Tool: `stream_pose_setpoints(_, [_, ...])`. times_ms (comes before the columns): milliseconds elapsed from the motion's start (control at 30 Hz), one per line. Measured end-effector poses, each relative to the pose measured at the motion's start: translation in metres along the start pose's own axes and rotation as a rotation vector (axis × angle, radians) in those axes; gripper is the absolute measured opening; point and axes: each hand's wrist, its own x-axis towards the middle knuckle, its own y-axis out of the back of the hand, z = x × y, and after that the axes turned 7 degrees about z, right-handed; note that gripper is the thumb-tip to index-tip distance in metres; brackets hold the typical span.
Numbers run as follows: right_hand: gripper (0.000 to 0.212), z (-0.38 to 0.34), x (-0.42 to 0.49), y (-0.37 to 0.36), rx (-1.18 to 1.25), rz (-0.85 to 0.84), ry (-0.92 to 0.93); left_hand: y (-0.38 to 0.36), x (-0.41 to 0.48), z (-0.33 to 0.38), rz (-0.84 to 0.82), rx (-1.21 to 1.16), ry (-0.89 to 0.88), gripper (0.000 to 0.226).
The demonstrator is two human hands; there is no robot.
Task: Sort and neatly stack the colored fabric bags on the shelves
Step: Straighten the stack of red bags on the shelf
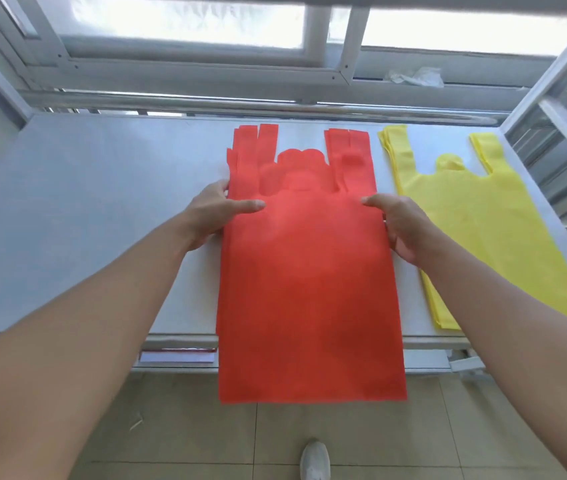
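Widest of all, a white shelf (84, 220), reaching from left to right below a window frame (205, 69). On its middle, a stack of red bags (309, 289), handles toward the far side and a little fanned (not all in line), the near end hanging over the near edge of the shelf, above the tiled floor (171, 427). Just to the right, a stack of yellow bags (482, 220), flat on the same shelf, handles also far, with a narrow strip of shelf visible between the two stacks at the far end.

Held at both sides: left hand (212, 213) gripping the left edge of the red bags, thumb flat on top, fingers mostly hidden at the edge. Right hand (399, 226) gripping the right edge in the same way, thumb on top, fingers curled under. Hands apart, the whole width of the stack between them.

Far right on the window ledge, a crumpled piece of clear plastic (417, 77). Near, on the floor, the toe of a grey shoe (315, 460).
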Motion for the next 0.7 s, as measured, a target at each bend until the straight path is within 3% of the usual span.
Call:
stream_pose_setpoints(100, [0.018, -0.013, 0.017, -0.006, 0.094, 0.017, -0.100, -0.003, 0.017, 0.009, 0.206, -0.114, 0.029, 0.042])
stream_pose_setpoints(233, [0.027, -0.030, 0.028, -0.019, 0.051, -0.033, -0.163, -0.014, 0.036, 0.022, 0.100, -0.308, 0.068, 0.026])
stream_pose_setpoints(367, [0.038, -0.027, 0.032, -0.020, 0.042, -0.075, -0.103, -0.023, 0.043, 0.017, -0.005, -0.407, 0.063, 0.015])
stream_pose_setpoints(433, [0.033, -0.023, 0.033, -0.020, 0.046, -0.086, -0.049, -0.021, 0.043, 0.013, -0.035, -0.442, 0.035, 0.014])
stream_pose_setpoints(700, [0.024, -0.007, 0.037, -0.021, -0.007, -0.054, 0.025, -0.029, 0.036, 0.000, 0.056, -0.430, -0.044, 0.021])
